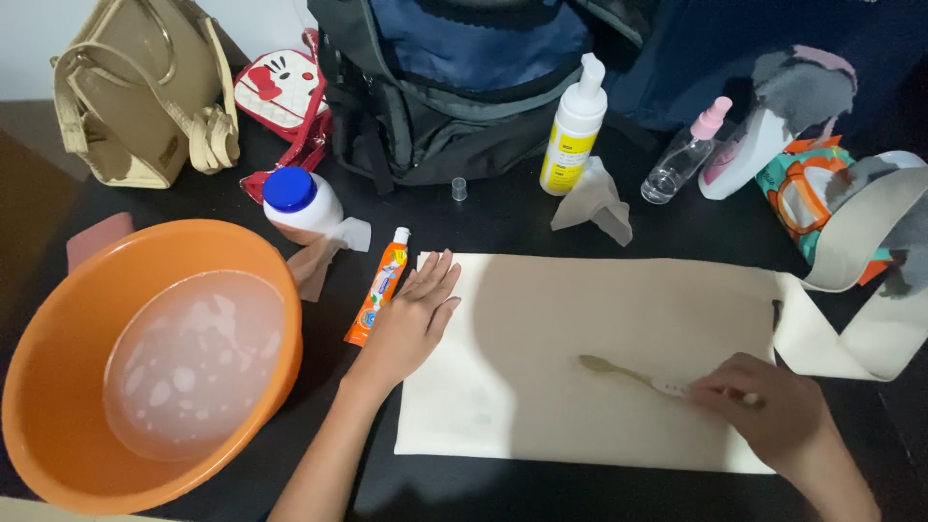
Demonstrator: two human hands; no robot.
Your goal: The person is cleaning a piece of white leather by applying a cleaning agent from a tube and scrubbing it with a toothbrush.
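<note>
- Cream tote bag [599, 358] is spread flat on the dark surface [503, 217], right of the orange basin [58, 319] of soapy water.
- Its left corner is pinned by the left hand [411, 324] — fingers released, palm down.
- A toothbrush [628, 375] is gripped by the right hand [773, 406]; scrubbing is judged underway — steady pressure is needed next.

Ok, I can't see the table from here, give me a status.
Left hand flat on cloth bag, pinning its corner. Right hand holds toothbrush, bristles on the bag. Nothing blocking; orange basin sits apart.
</note>
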